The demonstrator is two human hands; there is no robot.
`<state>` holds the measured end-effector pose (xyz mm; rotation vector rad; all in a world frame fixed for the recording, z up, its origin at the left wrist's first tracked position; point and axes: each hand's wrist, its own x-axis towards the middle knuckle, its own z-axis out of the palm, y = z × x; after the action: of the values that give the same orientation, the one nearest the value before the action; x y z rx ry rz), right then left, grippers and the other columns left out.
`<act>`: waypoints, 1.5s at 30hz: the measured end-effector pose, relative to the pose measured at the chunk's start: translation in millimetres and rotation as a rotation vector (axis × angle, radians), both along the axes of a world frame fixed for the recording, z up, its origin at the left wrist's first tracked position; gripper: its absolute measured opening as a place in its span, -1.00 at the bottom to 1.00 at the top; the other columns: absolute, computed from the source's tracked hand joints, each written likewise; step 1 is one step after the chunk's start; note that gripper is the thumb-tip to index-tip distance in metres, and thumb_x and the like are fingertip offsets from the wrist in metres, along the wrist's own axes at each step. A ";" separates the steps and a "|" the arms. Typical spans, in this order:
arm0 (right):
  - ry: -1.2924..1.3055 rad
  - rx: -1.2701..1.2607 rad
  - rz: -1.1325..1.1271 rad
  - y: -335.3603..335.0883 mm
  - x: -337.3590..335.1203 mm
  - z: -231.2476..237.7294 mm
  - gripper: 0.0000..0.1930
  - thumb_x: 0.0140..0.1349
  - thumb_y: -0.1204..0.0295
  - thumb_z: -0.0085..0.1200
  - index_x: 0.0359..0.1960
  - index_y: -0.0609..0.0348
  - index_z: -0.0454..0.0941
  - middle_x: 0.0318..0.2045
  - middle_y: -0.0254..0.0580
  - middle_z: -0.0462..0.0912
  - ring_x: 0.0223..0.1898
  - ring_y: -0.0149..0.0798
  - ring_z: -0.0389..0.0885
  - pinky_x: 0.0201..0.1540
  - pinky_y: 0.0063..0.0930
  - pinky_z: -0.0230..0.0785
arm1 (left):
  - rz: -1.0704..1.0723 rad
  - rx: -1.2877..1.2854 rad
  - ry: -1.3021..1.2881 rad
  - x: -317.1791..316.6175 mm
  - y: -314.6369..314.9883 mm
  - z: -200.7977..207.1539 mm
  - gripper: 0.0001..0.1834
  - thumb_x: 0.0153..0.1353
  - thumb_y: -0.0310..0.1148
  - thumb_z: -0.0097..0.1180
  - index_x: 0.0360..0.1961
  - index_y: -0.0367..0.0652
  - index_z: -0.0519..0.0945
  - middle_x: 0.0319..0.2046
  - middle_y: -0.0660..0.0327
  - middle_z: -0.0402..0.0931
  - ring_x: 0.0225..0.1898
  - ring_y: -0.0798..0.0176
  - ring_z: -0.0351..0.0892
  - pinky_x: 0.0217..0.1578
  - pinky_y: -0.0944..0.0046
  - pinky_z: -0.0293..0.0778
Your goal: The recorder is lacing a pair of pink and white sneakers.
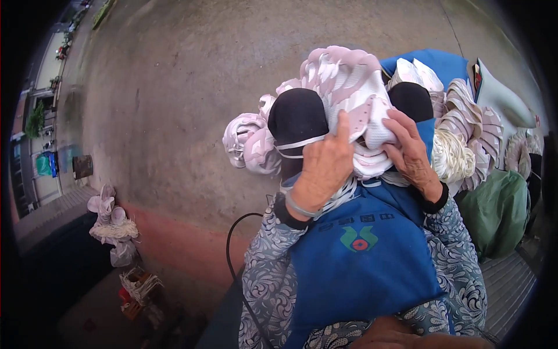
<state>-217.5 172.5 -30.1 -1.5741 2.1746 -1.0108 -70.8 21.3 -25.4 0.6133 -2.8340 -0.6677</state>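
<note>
A white and pink shoe upper (360, 120) lies between my hands at the near end of a stacked bundle of similar uppers (340, 70). My left hand (325, 166) is at its left edge, index finger stretched along it and the other fingers curled; its thumb is mostly hidden. Across from it, my right hand (410, 148) grips the right side with bent fingers. Below the bundle, white laces (340, 198) spill over the blue apron (360, 256) on my lap. Dark coverings show at my knees, a white band (299, 143) around the left one.
More uppers (253, 145) hang past my left knee. At the right are stacked uppers (465, 116), a hank of white laces (452, 156) and a green bag (497, 212). A black cable (231, 250) curves by my left arm. Another bunch of uppers (113, 221) lies far left.
</note>
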 end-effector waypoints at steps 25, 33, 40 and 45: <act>0.124 0.155 0.146 -7.4 -3.1 12.4 -0.37 -0.03 0.44 0.26 0.13 0.21 0.31 0.16 0.11 0.24 0.25 0.18 0.18 0.25 -0.10 0.13 | -0.234 0.260 0.337 12.5 -19.3 -24.4 -0.43 0.07 -0.59 -0.04 0.19 -0.21 0.29 0.15 -0.20 0.20 0.16 -0.23 0.26 0.17 0.00 0.24; 0.171 0.079 0.190 -18.3 6.5 -6.9 -0.37 -0.03 0.29 0.29 0.11 0.17 0.34 0.20 0.12 0.20 0.29 0.18 0.11 0.30 -0.06 0.06 | -0.249 0.027 0.084 25.0 -2.4 -22.1 -0.39 0.10 -0.59 -0.08 0.24 -0.14 0.25 0.24 -0.18 0.11 0.25 -0.16 0.18 0.17 -0.28 0.08; 0.101 -0.026 0.177 -17.8 5.1 -6.1 -0.30 -0.14 0.39 0.32 0.12 0.19 0.32 0.17 0.13 0.21 0.26 0.19 0.16 0.29 -0.06 0.07 | -0.241 0.114 0.168 23.5 -18.6 -19.0 -0.37 0.08 -0.45 0.11 0.23 -0.13 0.27 0.26 -0.13 0.10 0.25 -0.09 0.19 0.21 -0.27 0.01; -0.065 0.008 0.110 -18.9 1.6 15.8 -0.29 -0.07 0.34 0.30 0.15 0.24 0.28 0.16 0.17 0.22 0.21 0.21 0.20 0.26 -0.11 0.12 | -0.264 0.141 0.125 11.5 -31.7 6.8 -0.31 0.06 -0.39 0.14 0.25 -0.20 0.23 0.18 -0.09 0.26 0.18 -0.09 0.30 0.22 -0.13 0.07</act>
<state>-215.9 153.5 -14.3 -1.6151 2.0229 -1.0041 -59.3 -10.5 -18.6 0.2066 -2.7915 -0.9209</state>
